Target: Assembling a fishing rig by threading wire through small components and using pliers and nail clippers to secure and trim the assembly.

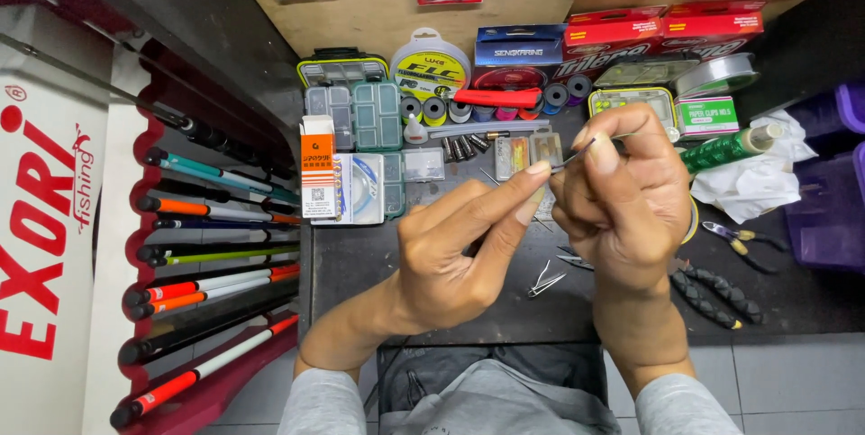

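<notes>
both hands are raised together above the dark worktop (432, 264). the right hand (622, 201) pinches a thin dark rod-like piece (584, 148) between thumb and forefinger, its tip slanting up and to the left of the thumb; the left hand (459, 246) closes thumb and forefinger on its lower end, just where the two hands meet. the piece looks very light, narrow and fairly stiff, likely slippery and easy to drop or bend (too small to tell what it is exactly), so a fingertip pinch near each end suits it best.

on the worktop below lie small metal snips (546, 280) and black-handled pliers (712, 295). behind stand spools of line (468, 110), clear tackle boxes (360, 115) and an orange and white carton (317, 169); fishing rods (212, 255) fill a rack on the left.
</notes>
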